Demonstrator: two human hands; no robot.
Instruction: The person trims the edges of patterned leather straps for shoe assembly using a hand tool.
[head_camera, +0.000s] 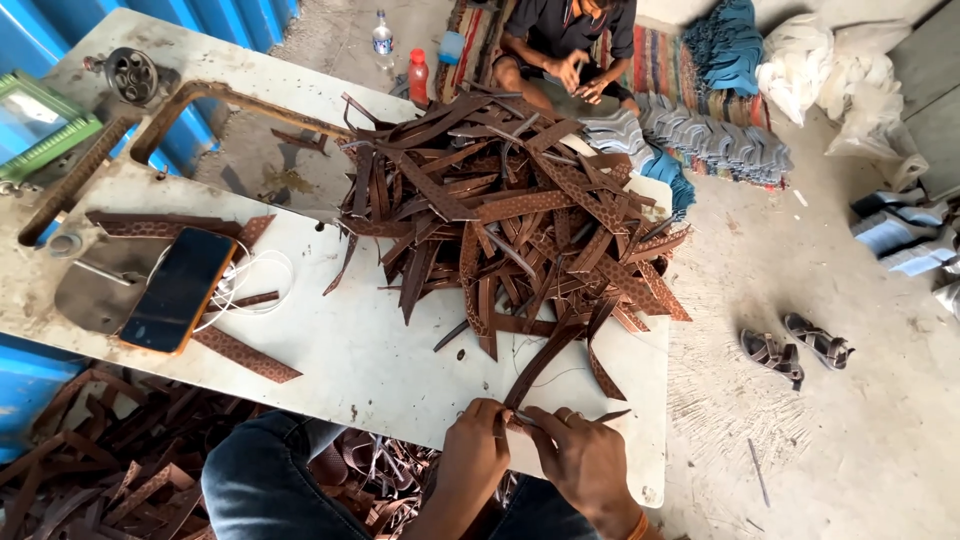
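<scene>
Both hands meet at the near edge of the table (400, 370). The left hand (475, 450) pinches the near end of a long brown leather strap (545, 360), thumb and fingers closed on it; the right hand (580, 462) is closed on the same end just beside it, and a thin dark point, perhaps a small blade, sticks out past its fingers. Judging by this grip, the work goes best if the strap end stays taut between the two pinches and flat over the table edge, with the fingertips kept clear of that point. Beyond the hands the strap runs up into a big heap of straps (510, 210). Off to the left of the hands lies a phone (178, 290) on a white cable. Farther off, another person (565, 45) sits on a striped mat.
</scene>
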